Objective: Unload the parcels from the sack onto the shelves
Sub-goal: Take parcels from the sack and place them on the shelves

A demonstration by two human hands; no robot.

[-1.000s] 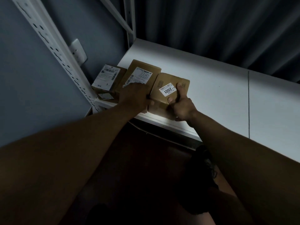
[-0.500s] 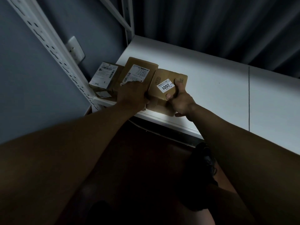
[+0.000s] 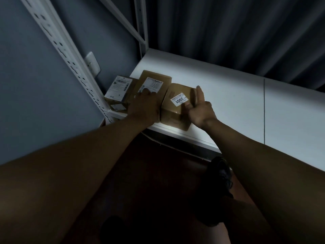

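Note:
Three brown cardboard parcels stand side by side at the left end of a white shelf [image 3: 228, 95]. The right parcel [image 3: 174, 110] carries a white label reading 2001. My right hand [image 3: 199, 107] is beside its right edge, fingers spread and lifted off the box. My left hand [image 3: 145, 104] lies flat on the middle parcel [image 3: 154, 81], covering its near part. The left parcel [image 3: 118, 89], with a large white shipping label, sits against the shelf upright. No sack is in view.
A white perforated upright [image 3: 70, 62] runs diagonally at the left, with a wall socket [image 3: 92, 63] behind it. A dark curtain hangs behind the shelf. Below the shelf edge the floor is dark, with a black shoe [image 3: 219, 175].
My right hand has let go of the 2001 parcel and opened, moving slightly right. My left hand stays pressed on the middle parcel.

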